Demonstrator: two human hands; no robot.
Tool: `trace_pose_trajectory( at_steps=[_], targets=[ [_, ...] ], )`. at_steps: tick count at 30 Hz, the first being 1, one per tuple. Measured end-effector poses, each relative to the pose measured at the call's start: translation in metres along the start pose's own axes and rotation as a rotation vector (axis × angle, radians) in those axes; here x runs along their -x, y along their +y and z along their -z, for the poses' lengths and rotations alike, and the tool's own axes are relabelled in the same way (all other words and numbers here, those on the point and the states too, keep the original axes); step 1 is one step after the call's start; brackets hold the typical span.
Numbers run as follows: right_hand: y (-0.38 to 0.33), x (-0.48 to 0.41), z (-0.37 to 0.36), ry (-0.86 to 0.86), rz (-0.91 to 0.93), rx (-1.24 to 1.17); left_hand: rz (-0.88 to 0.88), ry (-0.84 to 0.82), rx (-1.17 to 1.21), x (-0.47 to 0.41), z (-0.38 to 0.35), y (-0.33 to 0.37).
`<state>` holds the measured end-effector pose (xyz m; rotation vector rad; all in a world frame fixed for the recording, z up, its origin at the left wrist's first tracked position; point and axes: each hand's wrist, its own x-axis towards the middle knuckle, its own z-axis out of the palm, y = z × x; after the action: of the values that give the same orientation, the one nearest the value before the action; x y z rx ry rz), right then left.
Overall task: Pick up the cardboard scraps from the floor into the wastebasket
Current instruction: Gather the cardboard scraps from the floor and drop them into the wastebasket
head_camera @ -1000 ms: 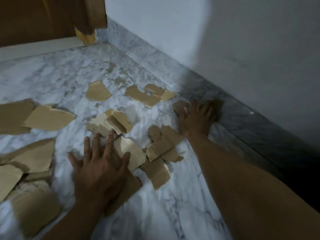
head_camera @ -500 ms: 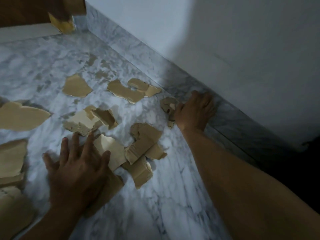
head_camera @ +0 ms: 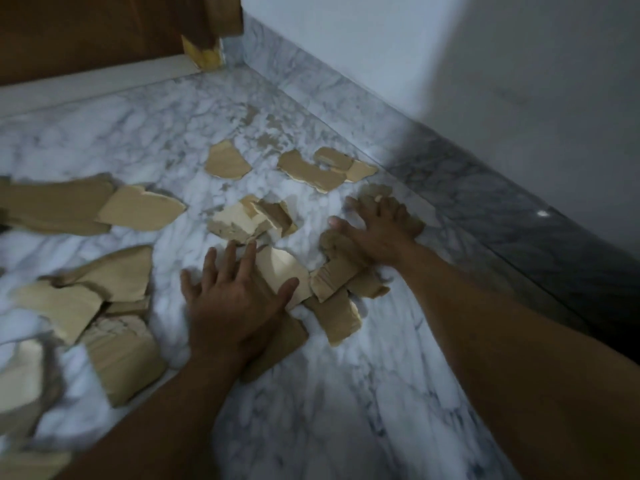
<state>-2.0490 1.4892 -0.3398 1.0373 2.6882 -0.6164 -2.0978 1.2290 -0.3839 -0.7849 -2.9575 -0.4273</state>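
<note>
Several torn tan cardboard scraps lie on the marble floor (head_camera: 329, 410). My left hand (head_camera: 235, 306) lies flat with fingers spread, pressing on a pale scrap (head_camera: 285, 271) and a darker one (head_camera: 287, 344). My right hand (head_camera: 377, 230) is flat too, fingers apart, covering a small scrap (head_camera: 372, 194) close to the baseboard. Its heel touches a folded scrap pile (head_camera: 332, 275) between the hands. More scraps lie farther off (head_camera: 227, 164) (head_camera: 308, 173) (head_camera: 249, 220) and in a heap at the left (head_camera: 117, 355). No wastebasket is in view.
A marble baseboard (head_camera: 485, 188) runs along the white wall (head_camera: 450, 64) on the right. A brown wooden door (head_camera: 86, 29) with a pale threshold (head_camera: 86, 84) closes the far left corner. Bare floor lies between my forearms.
My right hand has come back from the baseboard toward the pile, flattening out over the small scrap. My left hand stays pressed on its scraps.
</note>
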Motion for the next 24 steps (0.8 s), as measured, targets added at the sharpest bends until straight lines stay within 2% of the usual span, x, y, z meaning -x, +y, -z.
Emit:
trace_pose_trajectory(
  at_steps=[3,6,8,13,15,19,21,24],
  targets=[
    [-0.017,0.025,-0.019,-0.070,0.094,-0.026,0.027,0.103,-0.013,0.000,0.003,0.000],
    [-0.024,0.050,-0.034,-0.022,0.176,-0.038,0.038,0.147,-0.003,-0.017,0.016,-0.005],
    [-0.027,0.064,-0.040,0.002,0.225,-0.015,0.015,0.027,-0.001,-0.045,0.022,-0.015],
    [-0.027,0.095,-0.061,0.028,0.245,0.155,-0.199,-0.339,0.004,-0.094,0.014,-0.021],
    [-0.032,0.096,-0.058,0.001,0.204,0.170,-0.215,-0.303,-0.044,-0.089,0.009,-0.024],
    [-0.043,0.101,-0.049,-0.008,0.072,0.187,-0.255,-0.145,0.005,-0.053,0.011,-0.029],
    [-0.051,0.108,-0.047,-0.032,0.026,0.142,-0.234,-0.096,0.015,-0.034,0.016,-0.027],
    [-0.061,0.125,-0.046,-0.075,-0.023,0.031,-0.190,-0.089,-0.089,-0.007,0.023,-0.016]
  ],
)
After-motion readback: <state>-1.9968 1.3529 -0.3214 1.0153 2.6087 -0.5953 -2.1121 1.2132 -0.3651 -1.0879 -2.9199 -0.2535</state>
